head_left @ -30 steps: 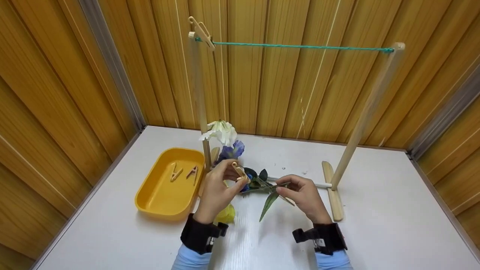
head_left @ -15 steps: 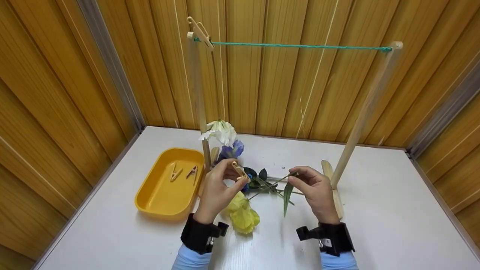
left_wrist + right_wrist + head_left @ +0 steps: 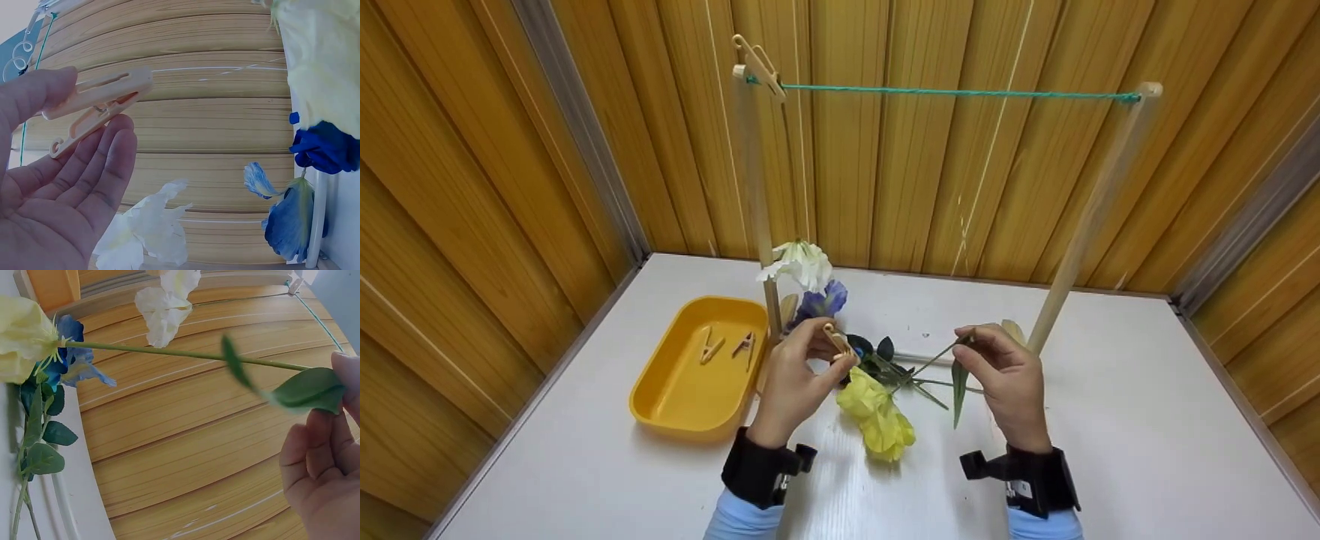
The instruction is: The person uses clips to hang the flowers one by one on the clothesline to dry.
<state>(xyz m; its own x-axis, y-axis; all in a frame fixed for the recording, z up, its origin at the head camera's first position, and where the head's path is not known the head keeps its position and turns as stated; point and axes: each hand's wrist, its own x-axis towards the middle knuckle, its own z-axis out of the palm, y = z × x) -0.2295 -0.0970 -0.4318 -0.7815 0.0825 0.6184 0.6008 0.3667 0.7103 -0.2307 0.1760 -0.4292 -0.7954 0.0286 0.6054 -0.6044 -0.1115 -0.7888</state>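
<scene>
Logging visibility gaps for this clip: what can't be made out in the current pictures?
Head: most of the blue rose, behind the left hand and yellow flower.
Head: the end of its stem, behind the right hand.
Right wrist: part of the yellow flower, cut off by the left edge.
Right wrist: one leaf, blurred.

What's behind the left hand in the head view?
Behind the left hand, the purple flower shows above it, with a sliver of the blue rose; most of that rose is covered.
</scene>
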